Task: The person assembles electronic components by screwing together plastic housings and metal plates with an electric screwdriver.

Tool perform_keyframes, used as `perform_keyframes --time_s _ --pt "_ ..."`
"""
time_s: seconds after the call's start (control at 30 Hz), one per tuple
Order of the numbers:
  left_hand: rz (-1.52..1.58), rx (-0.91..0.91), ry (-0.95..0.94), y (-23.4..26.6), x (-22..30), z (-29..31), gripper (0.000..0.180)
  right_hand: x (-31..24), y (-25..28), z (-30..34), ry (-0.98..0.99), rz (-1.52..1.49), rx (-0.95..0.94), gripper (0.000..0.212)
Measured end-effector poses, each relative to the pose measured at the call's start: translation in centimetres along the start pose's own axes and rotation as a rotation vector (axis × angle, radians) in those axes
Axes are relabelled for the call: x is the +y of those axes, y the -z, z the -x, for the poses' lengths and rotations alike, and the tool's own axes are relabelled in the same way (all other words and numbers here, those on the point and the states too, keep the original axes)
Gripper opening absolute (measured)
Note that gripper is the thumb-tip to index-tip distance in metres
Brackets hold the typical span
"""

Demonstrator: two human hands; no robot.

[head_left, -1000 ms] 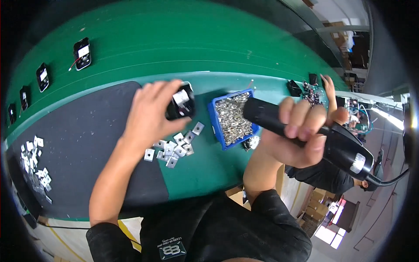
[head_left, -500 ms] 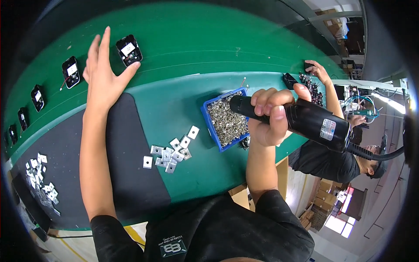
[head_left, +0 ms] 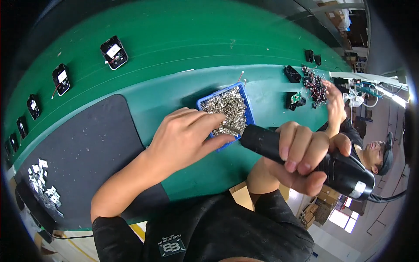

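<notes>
My right hand (head_left: 303,155) is wrapped round a black electric screwdriver (head_left: 262,142), its cord trailing to the right. The metal bit (head_left: 233,129) points left over a blue bin (head_left: 250,115) heaped with small silver screws (head_left: 227,105). My left hand (head_left: 185,133) is curled at the bin's near left side, with thumb and forefinger on either side of the bit's tip. Whatever those fingertips hold is too small to make out. My left hand and forearm hide the spot where the small square metal plates lay.
Black device housings (head_left: 114,52) stand in a row along the green belt at left. More metal plates (head_left: 43,183) lie on the dark mat (head_left: 100,131). At right, a co-worker's hand (head_left: 335,102) is beside a pile of wired parts (head_left: 314,85) and black cases (head_left: 292,74).
My left hand has come from the belt housings down to the screw bin. The screwdriver has moved right and down, its bit now beside my left fingertips. The housings have shifted left.
</notes>
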State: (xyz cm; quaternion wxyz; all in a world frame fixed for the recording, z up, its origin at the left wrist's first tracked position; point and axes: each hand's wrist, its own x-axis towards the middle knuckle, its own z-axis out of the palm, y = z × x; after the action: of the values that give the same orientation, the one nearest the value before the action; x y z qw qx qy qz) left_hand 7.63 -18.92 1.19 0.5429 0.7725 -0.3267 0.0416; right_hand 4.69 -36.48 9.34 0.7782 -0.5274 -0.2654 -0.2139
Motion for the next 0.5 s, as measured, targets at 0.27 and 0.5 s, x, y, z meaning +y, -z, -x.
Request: perform_keyframes --time_s 0.27,0.5 --pt "0.338 0.000 0.078 -0.1 0.0 0.9 0.024 -1.2 -0.3 -0.5 0.085 -0.083 0.060 0.050" --pt "0.592 0.077 -0.205 -0.8 -0.4 1.5 0.021 -1.1 -0.4 -0.9 0.136 -0.382 -0.095 0.048"
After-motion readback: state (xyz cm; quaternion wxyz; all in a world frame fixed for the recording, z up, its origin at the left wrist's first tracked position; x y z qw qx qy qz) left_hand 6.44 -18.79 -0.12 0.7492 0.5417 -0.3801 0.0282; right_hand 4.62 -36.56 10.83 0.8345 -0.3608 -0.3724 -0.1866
